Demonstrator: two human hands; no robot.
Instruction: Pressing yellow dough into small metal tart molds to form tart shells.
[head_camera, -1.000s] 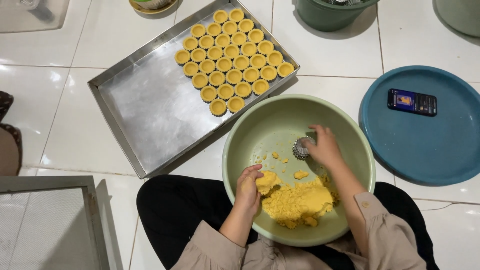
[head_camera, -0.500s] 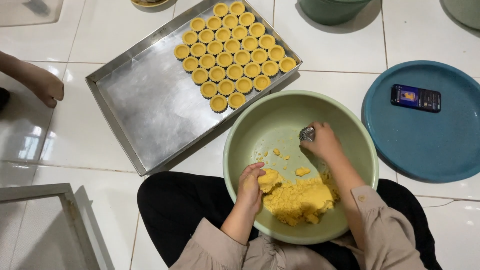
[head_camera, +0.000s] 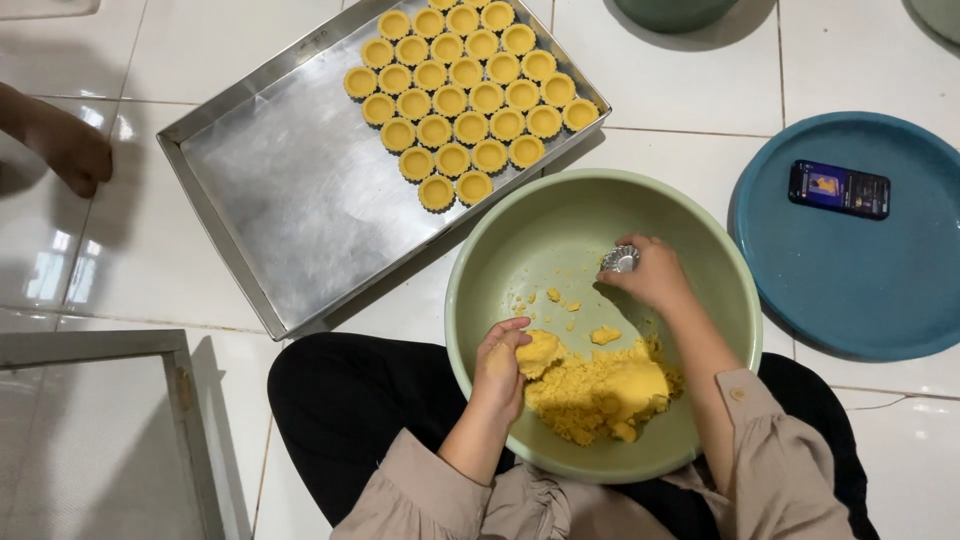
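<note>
resting inside the pale green round plastic bowl (head_camera: 720, 290), a lump of yellow dough (head_camera: 537, 352) is pinched by the left hand (head_camera: 500, 365); a small fluted metal mould (head_camera: 620, 259) is gripped by the right hand (head_camera: 655, 275).

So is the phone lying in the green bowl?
No, the phone lies on the blue tray, apart from the green bowl.

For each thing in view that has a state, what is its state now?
Left hand: pinching a lump off the yellow dough.
Right hand: holding a small metal mould.
Green bowl: mostly bare, dough at near side.
Baking tray: partly filled with tart shells.
Phone: screen lit, on blue lid.
</note>
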